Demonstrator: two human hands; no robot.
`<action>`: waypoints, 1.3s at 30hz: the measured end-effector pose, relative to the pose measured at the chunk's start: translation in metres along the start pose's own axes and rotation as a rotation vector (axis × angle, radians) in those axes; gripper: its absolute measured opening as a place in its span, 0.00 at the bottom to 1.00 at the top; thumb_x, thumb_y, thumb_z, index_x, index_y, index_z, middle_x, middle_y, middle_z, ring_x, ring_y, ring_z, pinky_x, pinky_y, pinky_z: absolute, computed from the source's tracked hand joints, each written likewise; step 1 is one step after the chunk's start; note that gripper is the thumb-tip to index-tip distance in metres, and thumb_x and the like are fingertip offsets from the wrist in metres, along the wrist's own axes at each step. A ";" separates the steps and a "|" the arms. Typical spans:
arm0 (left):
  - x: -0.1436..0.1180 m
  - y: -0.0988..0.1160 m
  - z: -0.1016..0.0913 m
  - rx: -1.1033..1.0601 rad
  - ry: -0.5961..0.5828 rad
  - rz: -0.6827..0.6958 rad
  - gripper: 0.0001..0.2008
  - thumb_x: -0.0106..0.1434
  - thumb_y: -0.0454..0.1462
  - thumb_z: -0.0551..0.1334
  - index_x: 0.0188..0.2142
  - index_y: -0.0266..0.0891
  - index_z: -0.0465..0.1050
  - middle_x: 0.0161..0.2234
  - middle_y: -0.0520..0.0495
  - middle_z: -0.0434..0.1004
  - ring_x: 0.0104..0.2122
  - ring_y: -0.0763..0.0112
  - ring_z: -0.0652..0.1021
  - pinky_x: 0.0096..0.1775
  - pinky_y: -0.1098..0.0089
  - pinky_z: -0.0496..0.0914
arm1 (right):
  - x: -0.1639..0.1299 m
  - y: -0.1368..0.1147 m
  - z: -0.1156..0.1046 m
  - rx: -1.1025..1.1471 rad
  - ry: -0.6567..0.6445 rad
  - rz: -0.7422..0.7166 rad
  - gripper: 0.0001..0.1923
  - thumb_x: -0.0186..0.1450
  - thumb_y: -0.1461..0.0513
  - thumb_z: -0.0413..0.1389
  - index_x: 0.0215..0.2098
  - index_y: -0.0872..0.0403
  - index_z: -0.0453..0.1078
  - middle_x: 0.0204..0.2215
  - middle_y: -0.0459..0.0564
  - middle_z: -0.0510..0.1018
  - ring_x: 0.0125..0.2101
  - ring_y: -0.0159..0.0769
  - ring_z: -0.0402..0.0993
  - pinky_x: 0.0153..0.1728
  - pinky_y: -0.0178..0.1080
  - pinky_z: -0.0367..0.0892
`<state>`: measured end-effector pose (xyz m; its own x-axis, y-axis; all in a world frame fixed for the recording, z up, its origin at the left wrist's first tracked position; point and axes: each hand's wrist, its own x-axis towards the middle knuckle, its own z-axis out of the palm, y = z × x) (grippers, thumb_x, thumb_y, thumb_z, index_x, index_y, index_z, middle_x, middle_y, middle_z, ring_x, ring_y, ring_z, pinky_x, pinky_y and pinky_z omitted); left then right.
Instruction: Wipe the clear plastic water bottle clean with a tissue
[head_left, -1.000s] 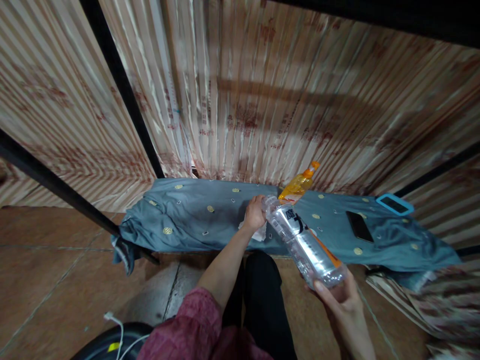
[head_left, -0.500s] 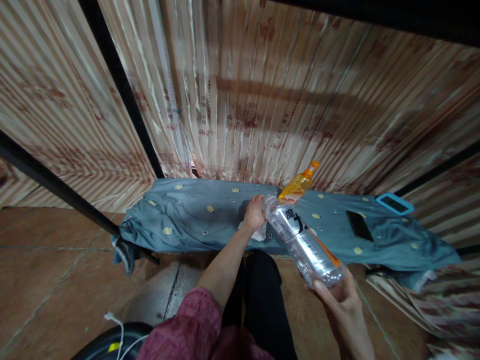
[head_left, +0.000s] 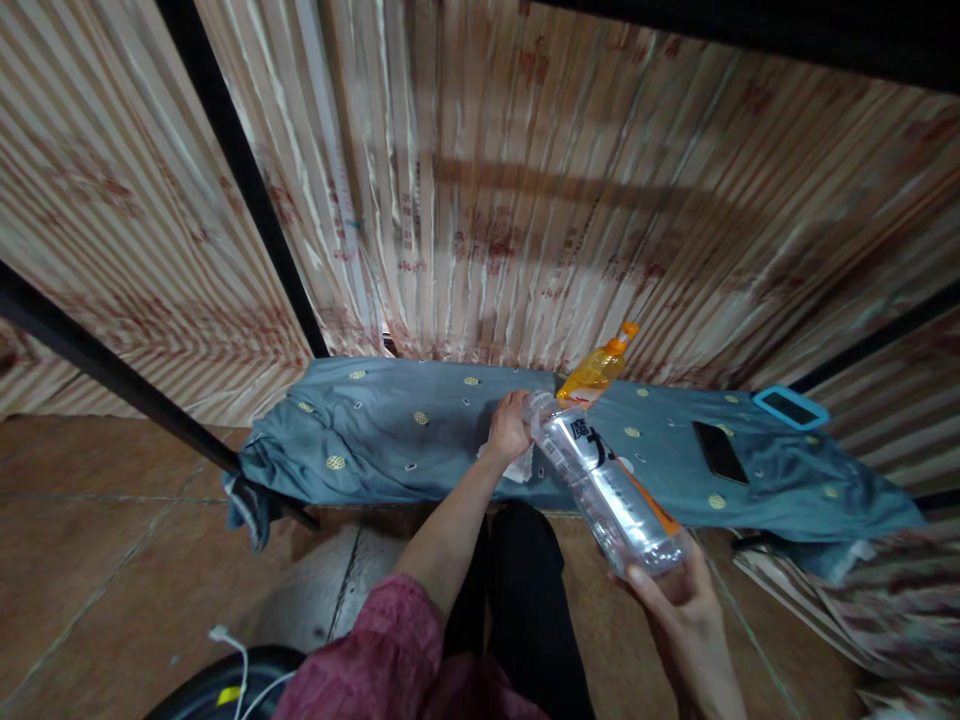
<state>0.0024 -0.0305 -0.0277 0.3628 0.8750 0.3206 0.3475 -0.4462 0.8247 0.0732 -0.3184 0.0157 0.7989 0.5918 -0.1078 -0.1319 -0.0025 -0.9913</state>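
My right hand (head_left: 679, 595) grips the base of a clear plastic bottle (head_left: 604, 485) with black characters on its label, tilted with its neck pointing away from me. My left hand (head_left: 510, 425) is closed at the bottle's neck and also holds a white tissue (head_left: 520, 467) under the palm. Just behind the neck stands an orange bottle (head_left: 596, 370) on the blue-grey cloth (head_left: 390, 430).
A black phone (head_left: 718, 451) and a device in a blue case (head_left: 790, 408) lie on the cloth at the right. Striped curtains hang behind, with black bars (head_left: 247, 180) crossing them. Brown floor tiles lie to the left, and a white cable (head_left: 236, 660) at the bottom.
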 end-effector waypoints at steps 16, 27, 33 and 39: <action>-0.001 -0.002 0.000 0.009 0.006 0.008 0.13 0.64 0.38 0.71 0.48 0.41 0.76 0.46 0.43 0.81 0.48 0.56 0.81 0.55 0.57 0.77 | -0.005 0.011 0.004 0.009 -0.013 -0.085 0.47 0.50 0.51 0.79 0.64 0.45 0.69 0.59 0.52 0.80 0.57 0.52 0.79 0.57 0.52 0.76; -0.001 0.000 -0.003 -0.027 -0.004 0.008 0.12 0.65 0.41 0.71 0.46 0.42 0.77 0.45 0.42 0.81 0.49 0.54 0.81 0.54 0.57 0.76 | -0.006 0.019 0.003 0.011 0.000 -0.119 0.47 0.49 0.51 0.80 0.62 0.46 0.69 0.58 0.53 0.81 0.56 0.52 0.81 0.54 0.50 0.79; 0.000 -0.002 -0.003 -0.028 -0.003 0.023 0.13 0.63 0.38 0.71 0.48 0.42 0.77 0.45 0.43 0.82 0.49 0.55 0.81 0.55 0.58 0.76 | -0.005 0.020 0.002 0.031 -0.058 -0.069 0.50 0.45 0.55 0.82 0.62 0.45 0.68 0.58 0.53 0.81 0.57 0.54 0.80 0.54 0.52 0.79; 0.001 -0.002 -0.001 -0.011 -0.005 0.013 0.12 0.64 0.38 0.70 0.47 0.42 0.77 0.45 0.42 0.82 0.48 0.55 0.81 0.55 0.57 0.76 | -0.019 0.009 0.010 0.073 -0.048 -0.045 0.49 0.50 0.53 0.80 0.66 0.43 0.67 0.61 0.52 0.79 0.57 0.50 0.79 0.54 0.49 0.78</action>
<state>0.0008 -0.0289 -0.0285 0.3713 0.8683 0.3289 0.3336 -0.4553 0.8255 0.0510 -0.3211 0.0098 0.7762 0.6278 -0.0581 -0.1404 0.0823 -0.9867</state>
